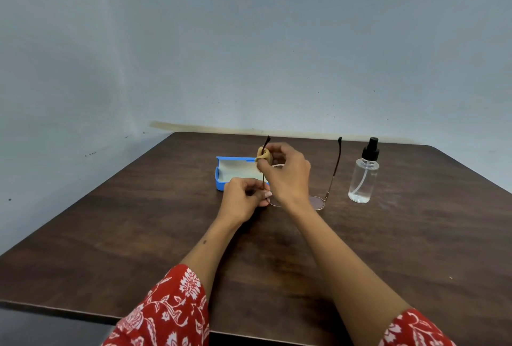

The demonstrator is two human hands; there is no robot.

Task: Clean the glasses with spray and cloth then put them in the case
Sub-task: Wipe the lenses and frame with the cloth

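I am looking down from my head camera at a dark wooden counter (138,221) set against a plain grey wall. My left hand (243,197), just below centre, pinches the glasses (318,201) at the left end of the front, by the hinge; this seems meant to steady the frame, which stands with its lenses down near the counter and both arms pointing up. At about 1 o'clock from that hand, my right hand (288,172) pinches a small tan cloth (261,156) around the upper part of the left arm of the glasses, I judge in order to wipe along that thin arm. The other arm rises free at 3 o'clock from my right hand, and one round lens shows beneath my right wrist; whether the lens touches the counter I cannot tell. Directly behind my left hand, at 12 o'clock, a blue case (221,179) lies open with its pale lining showing, apparently ready to take the glasses once cleaned. At 3 o'clock from the glasses, just beside them and apart, stands a clear spray bottle (363,176) with a black pump top, upright, with a little liquid at the bottom. Red patterned sleeves show at the lower edge
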